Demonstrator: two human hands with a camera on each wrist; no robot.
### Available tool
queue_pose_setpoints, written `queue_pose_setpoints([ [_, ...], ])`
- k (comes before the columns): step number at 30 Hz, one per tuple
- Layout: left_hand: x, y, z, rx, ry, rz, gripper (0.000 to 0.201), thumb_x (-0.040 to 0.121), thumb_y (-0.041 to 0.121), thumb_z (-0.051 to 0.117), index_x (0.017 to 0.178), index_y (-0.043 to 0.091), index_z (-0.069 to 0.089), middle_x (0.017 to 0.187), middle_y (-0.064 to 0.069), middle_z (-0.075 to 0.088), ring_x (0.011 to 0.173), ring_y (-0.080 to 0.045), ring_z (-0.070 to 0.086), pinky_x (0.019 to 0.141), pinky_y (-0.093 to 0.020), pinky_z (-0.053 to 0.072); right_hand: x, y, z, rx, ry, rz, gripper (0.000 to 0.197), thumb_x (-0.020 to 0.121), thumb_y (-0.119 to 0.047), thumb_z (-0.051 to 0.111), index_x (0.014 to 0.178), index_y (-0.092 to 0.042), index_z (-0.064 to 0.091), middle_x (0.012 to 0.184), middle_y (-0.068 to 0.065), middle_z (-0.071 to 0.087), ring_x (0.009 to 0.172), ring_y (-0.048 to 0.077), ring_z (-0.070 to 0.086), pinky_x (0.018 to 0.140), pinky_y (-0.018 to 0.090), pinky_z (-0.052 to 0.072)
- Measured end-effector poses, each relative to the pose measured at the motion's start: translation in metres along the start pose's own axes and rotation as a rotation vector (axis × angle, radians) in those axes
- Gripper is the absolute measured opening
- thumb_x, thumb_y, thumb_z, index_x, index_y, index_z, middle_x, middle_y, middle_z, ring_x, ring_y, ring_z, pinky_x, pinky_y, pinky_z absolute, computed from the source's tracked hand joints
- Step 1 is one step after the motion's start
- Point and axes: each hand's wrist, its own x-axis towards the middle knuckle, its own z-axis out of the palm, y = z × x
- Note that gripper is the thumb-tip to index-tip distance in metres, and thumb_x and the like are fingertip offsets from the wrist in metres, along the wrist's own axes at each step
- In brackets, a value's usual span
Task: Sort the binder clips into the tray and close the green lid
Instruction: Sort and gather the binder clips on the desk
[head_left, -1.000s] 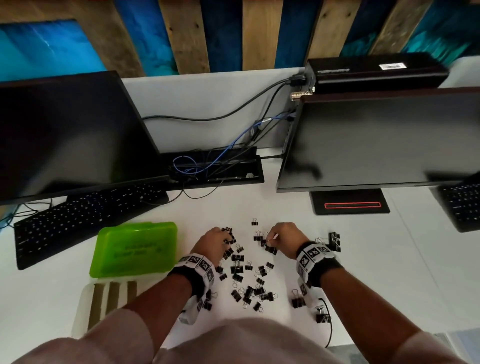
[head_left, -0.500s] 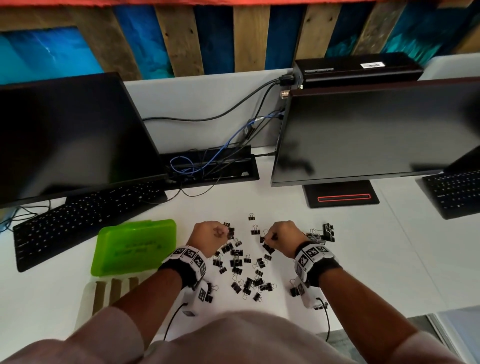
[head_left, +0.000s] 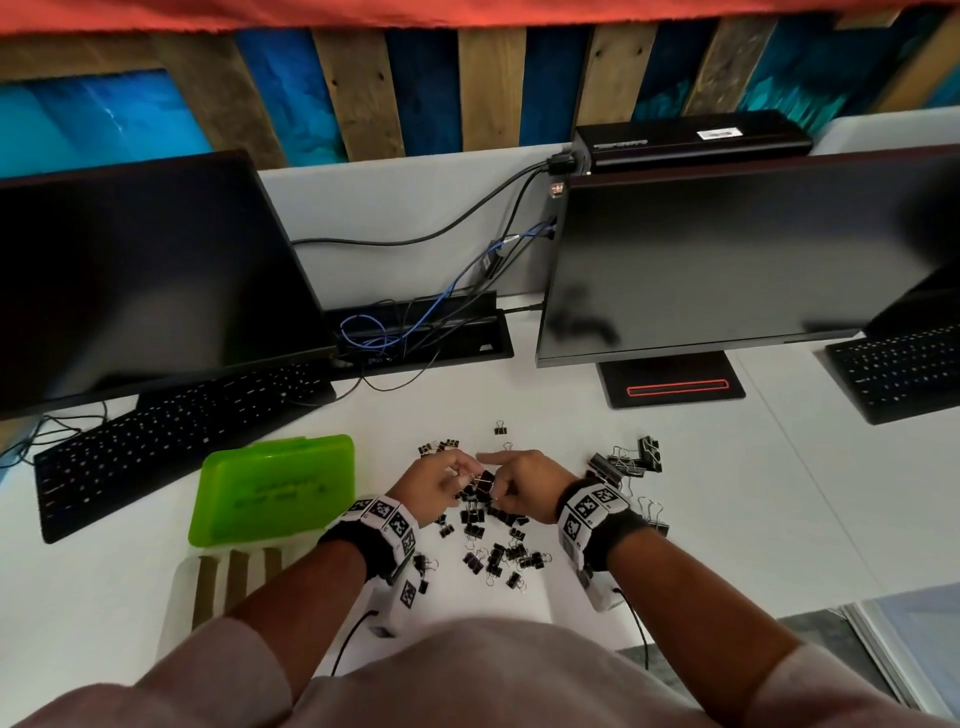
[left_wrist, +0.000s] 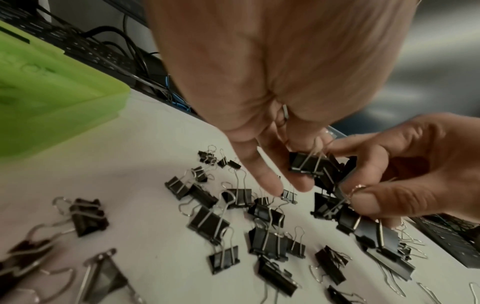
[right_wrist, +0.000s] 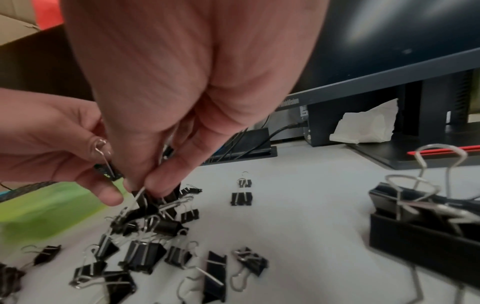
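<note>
Several black binder clips (head_left: 498, 556) lie scattered on the white desk. My left hand (head_left: 462, 480) and right hand (head_left: 506, 491) meet above the pile. In the left wrist view my left hand (left_wrist: 285, 185) pinches a black clip (left_wrist: 306, 164) by its wire handles. In the right wrist view my right hand (right_wrist: 145, 185) pinches the wire handle of another clip (right_wrist: 145, 205) in a tangled bunch. The green lid (head_left: 275, 488) lies open to the left, behind the pale divided tray (head_left: 179, 582). I see no clips in the tray's visible compartments.
A few larger clips (head_left: 634, 460) sit in a heap to the right of my right hand. Two dark monitors (head_left: 727, 270), a keyboard (head_left: 171, 441) behind the lid, another keyboard (head_left: 904, 374) at far right and a cable box (head_left: 415, 338) line the back.
Both hands, which were curled apart on the pile, have come together and lifted clips between their fingertips. The view has tilted slightly.
</note>
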Motion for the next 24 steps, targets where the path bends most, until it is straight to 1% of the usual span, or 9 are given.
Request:
queue_pose_setpoints([
  [2,-0.001,0.0,0.001,0.005,0.002,0.024,0.026,0.09,0.009,0.051,0.092,0.034,0.058,0.089,0.007,0.055,0.08,-0.013,0.055,0.077,-0.036,0.053,0.002,-0.003,0.004,-0.01,-0.007,-0.016,0.006,0.079,-0.01,0.068,0.081,-0.01,0.073,0.127,0.0,0.061,0.105,0.016,0.06,0.089,0.019,0.042],
  [6,-0.005,-0.002,0.002,0.054,-0.027,0.032,0.026,0.087,0.006,0.057,0.094,0.031,0.058,0.088,0.007,0.061,0.084,-0.01,0.059,0.08,-0.023,0.047,0.007,-0.002,0.009,-0.02,-0.017,-0.011,0.007,0.076,-0.009,0.067,0.077,-0.012,0.073,0.109,-0.002,0.069,0.095,0.017,0.063,0.084,0.024,0.046],
  [9,-0.006,-0.008,0.001,0.154,-0.011,0.05,0.024,0.085,0.012,0.063,0.102,0.029,0.059,0.099,0.01,0.063,0.094,-0.008,0.058,0.087,-0.023,0.045,0.006,0.001,0.008,-0.04,-0.019,0.01,0.01,0.076,-0.008,0.065,0.077,-0.012,0.074,0.109,-0.002,0.07,0.093,0.018,0.064,0.085,0.027,0.049],
  [13,0.0,-0.017,-0.007,0.325,0.155,0.068,0.027,0.091,0.017,0.056,0.116,0.026,0.056,0.117,0.009,0.05,0.105,-0.008,0.05,0.098,-0.027,0.041,0.0,0.012,0.003,-0.005,0.027,0.058,0.013,0.078,-0.008,0.063,0.074,-0.011,0.075,0.113,-0.002,0.069,0.096,0.019,0.065,0.087,0.029,0.049],
  [15,0.007,-0.02,-0.005,0.41,0.155,0.023,0.034,0.091,0.017,0.056,0.124,0.025,0.053,0.126,0.007,0.044,0.117,-0.009,0.043,0.106,-0.025,0.034,-0.005,0.016,-0.002,0.009,0.049,0.08,0.012,0.079,-0.009,0.064,0.076,-0.01,0.076,0.114,0.0,0.068,0.101,0.017,0.064,0.09,0.027,0.047],
  [17,0.014,-0.024,0.0,0.469,0.112,-0.011,0.032,0.09,0.018,0.057,0.122,0.022,0.056,0.127,0.001,0.045,0.122,-0.014,0.042,0.106,-0.023,0.032,-0.011,0.02,-0.006,0.017,0.071,0.1,0.012,0.079,-0.009,0.065,0.078,-0.009,0.076,0.115,0.001,0.068,0.103,0.016,0.063,0.092,0.026,0.046],
  [20,0.02,-0.026,0.008,0.507,0.119,-0.032,0.024,0.091,0.012,0.054,0.113,0.017,0.062,0.12,-0.005,0.051,0.113,-0.02,0.05,0.095,-0.02,0.035,-0.021,0.027,-0.011,0.058,0.108,0.157,0.01,0.078,-0.01,0.067,0.078,-0.011,0.077,0.115,-0.001,0.069,0.101,0.013,0.064,0.091,0.017,0.042],
  [22,0.022,-0.024,0.009,0.508,0.152,-0.013,0.023,0.091,0.01,0.052,0.109,0.015,0.065,0.115,-0.007,0.054,0.108,-0.022,0.054,0.092,-0.022,0.039,-0.03,0.032,-0.013,0.079,0.136,0.195,0.009,0.078,-0.01,0.067,0.078,-0.01,0.077,0.114,-0.002,0.069,0.098,0.01,0.064,0.084,0.009,0.038],
  [24,0.021,-0.021,0.01,0.478,0.148,0.038,0.021,0.091,0.015,0.054,0.109,0.015,0.065,0.111,-0.006,0.056,0.104,-0.021,0.056,0.095,-0.027,0.044,-0.04,0.036,-0.013,0.096,0.152,0.215,0.008,0.078,-0.01,0.068,0.078,-0.01,0.076,0.112,-0.001,0.069,0.095,0.011,0.065,0.086,0.012,0.041],
])
